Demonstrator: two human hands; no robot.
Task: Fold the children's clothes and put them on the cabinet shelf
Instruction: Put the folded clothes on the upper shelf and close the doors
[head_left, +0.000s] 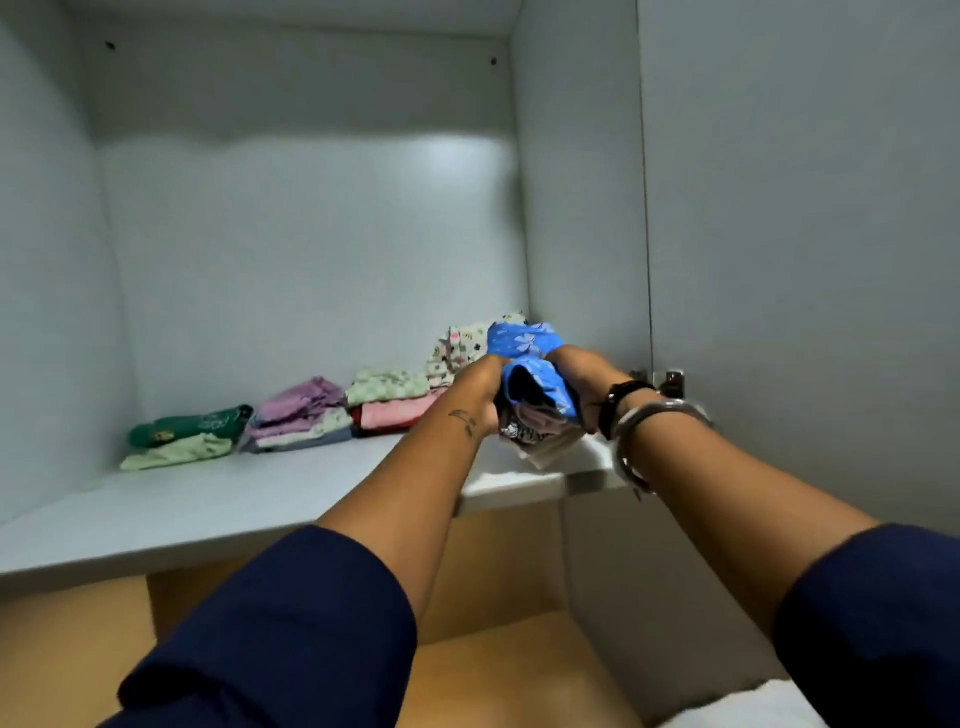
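Both my hands reach into a grey cabinet and hold a small stack of folded children's clothes (537, 402) over the right end of the shelf (218, 499). Its top piece is blue with pale flowers; patterned and pink pieces show beneath. My left hand (480, 387) grips the stack's left side and my right hand (574, 382) its right side. Along the back of the shelf lie folded piles: a green pile (182, 436), a lilac pile (301, 413), a pink and floral pile (389, 402), and a white patterned pile (460, 351) behind my hands.
The cabinet's right wall (576, 208) stands close beside my right hand, with a metal hinge (670, 384) just past my wrist. The open door (805, 260) fills the right side. Below the shelf is a wooden compartment (493, 571).
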